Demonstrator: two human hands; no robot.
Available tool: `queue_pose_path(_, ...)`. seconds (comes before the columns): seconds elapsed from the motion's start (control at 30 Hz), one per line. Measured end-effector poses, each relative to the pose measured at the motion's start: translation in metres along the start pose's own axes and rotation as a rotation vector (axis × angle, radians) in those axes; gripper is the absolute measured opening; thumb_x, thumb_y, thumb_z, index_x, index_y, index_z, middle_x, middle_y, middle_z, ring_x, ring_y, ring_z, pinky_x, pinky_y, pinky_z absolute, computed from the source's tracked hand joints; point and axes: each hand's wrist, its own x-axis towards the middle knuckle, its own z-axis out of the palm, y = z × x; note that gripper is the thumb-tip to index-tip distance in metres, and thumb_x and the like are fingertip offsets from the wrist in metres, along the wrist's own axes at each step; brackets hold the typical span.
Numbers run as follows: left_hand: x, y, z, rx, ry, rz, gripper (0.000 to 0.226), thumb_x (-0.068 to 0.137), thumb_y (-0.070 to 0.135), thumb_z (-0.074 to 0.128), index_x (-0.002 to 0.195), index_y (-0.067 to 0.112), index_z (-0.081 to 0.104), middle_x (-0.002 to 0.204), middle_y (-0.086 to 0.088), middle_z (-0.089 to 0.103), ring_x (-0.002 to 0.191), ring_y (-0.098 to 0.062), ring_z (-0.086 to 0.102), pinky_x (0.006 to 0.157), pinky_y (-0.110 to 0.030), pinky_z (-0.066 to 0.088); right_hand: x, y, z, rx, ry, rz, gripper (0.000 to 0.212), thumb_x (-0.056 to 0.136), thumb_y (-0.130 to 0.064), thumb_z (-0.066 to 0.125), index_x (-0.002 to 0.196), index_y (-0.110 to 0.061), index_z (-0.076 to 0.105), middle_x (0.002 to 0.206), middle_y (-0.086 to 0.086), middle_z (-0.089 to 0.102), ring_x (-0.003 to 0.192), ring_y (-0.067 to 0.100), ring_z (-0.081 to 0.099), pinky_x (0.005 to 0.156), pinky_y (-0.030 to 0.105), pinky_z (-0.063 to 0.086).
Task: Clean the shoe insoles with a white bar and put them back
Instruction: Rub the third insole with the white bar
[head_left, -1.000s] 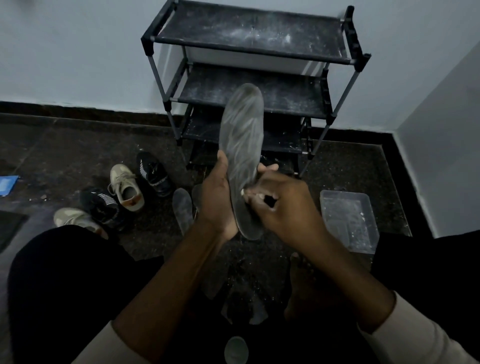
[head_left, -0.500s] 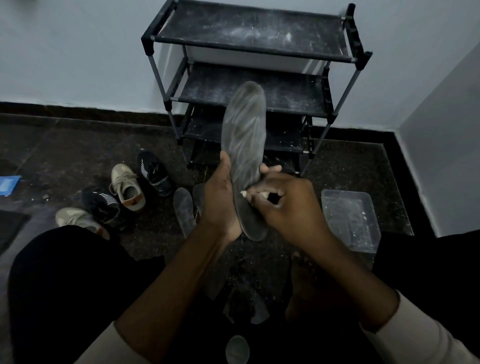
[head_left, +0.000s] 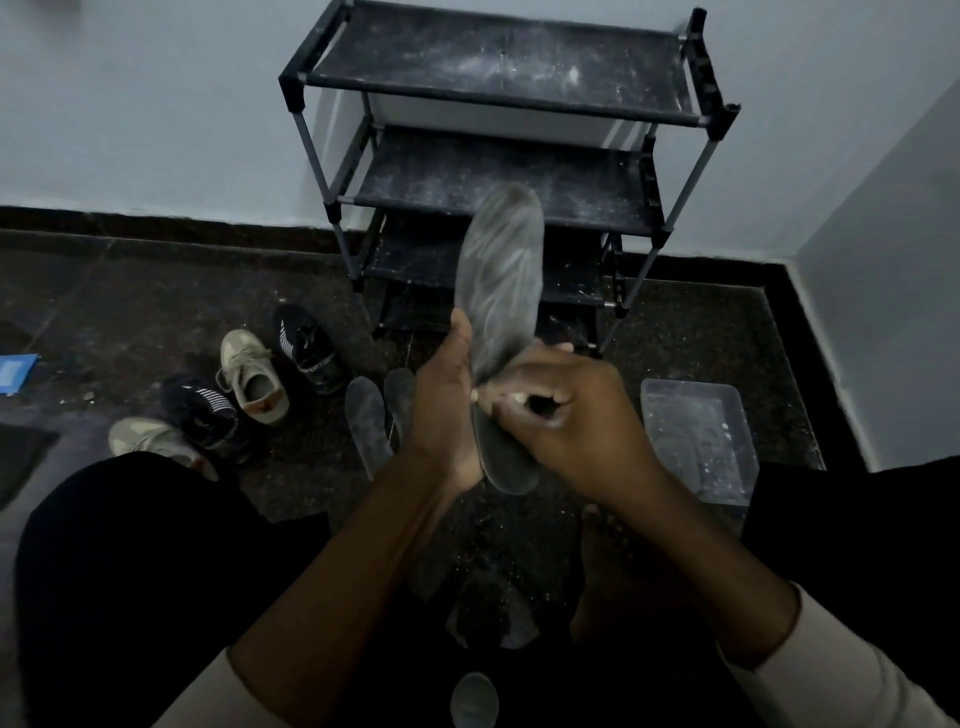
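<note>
**Head view: scrubbing in hand, one insole held up over the floor**

Nearest the person, between the dark knees, a loose insole (head_left: 474, 699) lies at the near edge of the floor (head_left: 130, 312). Above it, the left hand (head_left: 444, 410) holds the grey insole (head_left: 498, 275) nearly upright. Its fingers are clamped round the lower half, and the toe end tips away toward the rack. The right hand (head_left: 576, 421) bears on the middle of that insole. Its fingers are curled tight on a small pale piece, most likely the white bar (head_left: 474, 396), which the grip mostly hides.

Pale streaks cover the upper half, while the heel end looks darker. So the rubbing step seems to be under way and about half done on this piece. The next move probably calls for working the bar down toward the heel. For that, the left hand would have to shift its grip off the part it covers.

Just left of the hands, two more insoles (head_left: 366, 421) lie flat on the floor. Farther left stand four shoes (head_left: 254, 379), which appear to be waiting for their insoles. A clear plastic box (head_left: 698, 441) sits toward the floor's right edge. At the far edge, a black shoe rack (head_left: 498, 67), dusted white, stands against the wall.
</note>
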Motion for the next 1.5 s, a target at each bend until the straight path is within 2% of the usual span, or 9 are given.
queue_pose_path(0.13, 0.001, 0.004, -0.004, 0.026, -0.008, -0.003, 0.069, 0.108, 0.059, 0.022, 0.128, 0.007, 0.063, 0.127, -0.028, 0.067, 0.122, -0.038, 0.066, 0.097, -0.046, 0.056, -0.001, 0.001, -0.004, 0.021, -0.164, -0.036, 0.011, 0.088, -0.005, 0.076, 0.095, -0.012, 0.081, 0.092, -0.005, 0.073, 0.087, 0.007, 0.070, 0.090, 0.034, 0.055)
queue_pose_path(0.3, 0.001, -0.004, -0.002, 0.007, -0.024, -0.014, 0.066, 0.109, 0.054, 0.026, 0.138, 0.004, 0.058, 0.126, -0.019, 0.070, 0.119, -0.030, 0.068, 0.091, -0.039, 0.060, 0.006, 0.001, -0.004, -0.052, 0.051, -0.029, 0.009, 0.088, -0.004, 0.075, 0.095, -0.009, 0.080, 0.089, -0.002, 0.071, 0.082, 0.008, 0.068, 0.074, 0.030, 0.056)
queue_pose_path(0.47, 0.003, 0.006, -0.009, 0.000, -0.045, -0.025, 0.074, 0.107, 0.062, 0.019, 0.120, 0.014, 0.074, 0.132, -0.026, 0.065, 0.130, -0.037, 0.060, 0.104, -0.047, 0.051, -0.002, -0.003, -0.008, -0.021, -0.241, -0.054, 0.010, 0.088, -0.007, 0.075, 0.095, -0.013, 0.081, 0.090, -0.004, 0.073, 0.084, 0.007, 0.069, 0.084, 0.025, 0.054)
queue_pose_path(0.67, -0.002, -0.007, 0.000, -0.010, -0.049, -0.027, 0.063, 0.109, 0.054, 0.025, 0.133, 0.009, 0.061, 0.126, -0.015, 0.071, 0.119, -0.026, 0.069, 0.091, -0.037, 0.060, 0.004, 0.000, -0.007, -0.128, 0.104, 0.029, 0.008, 0.088, -0.008, 0.075, 0.095, -0.010, 0.079, 0.089, -0.004, 0.071, 0.082, 0.007, 0.067, 0.074, 0.033, 0.056)
queue_pose_path(0.83, -0.001, 0.002, -0.002, 0.015, -0.014, 0.012, 0.071, 0.106, 0.062, 0.022, 0.130, 0.008, 0.062, 0.125, -0.026, 0.069, 0.122, -0.037, 0.066, 0.098, -0.047, 0.055, -0.004, -0.002, -0.005, -0.036, -0.140, -0.063, 0.011, 0.087, -0.005, 0.076, 0.097, -0.010, 0.080, 0.093, -0.004, 0.074, 0.089, 0.004, 0.069, 0.094, 0.027, 0.053)
queue_pose_path(1.03, -0.003, -0.011, 0.003, -0.045, -0.037, -0.039, 0.069, 0.106, 0.059, 0.025, 0.140, 0.007, 0.056, 0.134, -0.016, 0.067, 0.125, -0.027, 0.065, 0.095, -0.039, 0.058, 0.008, 0.002, -0.006, -0.071, 0.152, -0.003, 0.007, 0.088, -0.006, 0.076, 0.094, -0.008, 0.079, 0.088, -0.001, 0.071, 0.081, 0.009, 0.068, 0.071, 0.036, 0.056)
queue_pose_path(1.2, -0.002, -0.005, 0.000, -0.011, -0.026, -0.015, 0.069, 0.107, 0.059, 0.027, 0.142, 0.007, 0.055, 0.133, -0.021, 0.066, 0.124, -0.033, 0.065, 0.094, -0.044, 0.057, -0.001, 0.002, -0.009, -0.069, -0.075, -0.066, 0.012, 0.087, -0.005, 0.076, 0.096, -0.011, 0.080, 0.088, -0.003, 0.071, 0.081, 0.009, 0.067, 0.070, 0.033, 0.055)
queue_pose_path(1.37, -0.006, -0.013, 0.006, -0.036, -0.047, -0.047, 0.067, 0.108, 0.055, 0.027, 0.142, 0.004, 0.054, 0.133, -0.019, 0.067, 0.124, -0.028, 0.066, 0.091, -0.036, 0.059, 0.008, 0.004, -0.012, -0.064, 0.100, -0.022, 0.009, 0.088, -0.005, 0.075, 0.094, -0.011, 0.080, 0.086, -0.004, 0.071, 0.080, 0.008, 0.067, 0.069, 0.034, 0.055)
queue_pose_path(1.5, -0.006, -0.010, 0.005, 0.002, -0.025, -0.030, 0.063, 0.107, 0.055, 0.026, 0.133, 0.008, 0.061, 0.124, -0.017, 0.072, 0.114, -0.027, 0.071, 0.082, -0.035, 0.062, 0.003, 0.003, -0.014, -0.087, -0.080, -0.058, 0.011, 0.088, -0.006, 0.075, 0.096, -0.011, 0.080, 0.089, -0.004, 0.071, 0.082, 0.008, 0.067, 0.071, 0.033, 0.055)
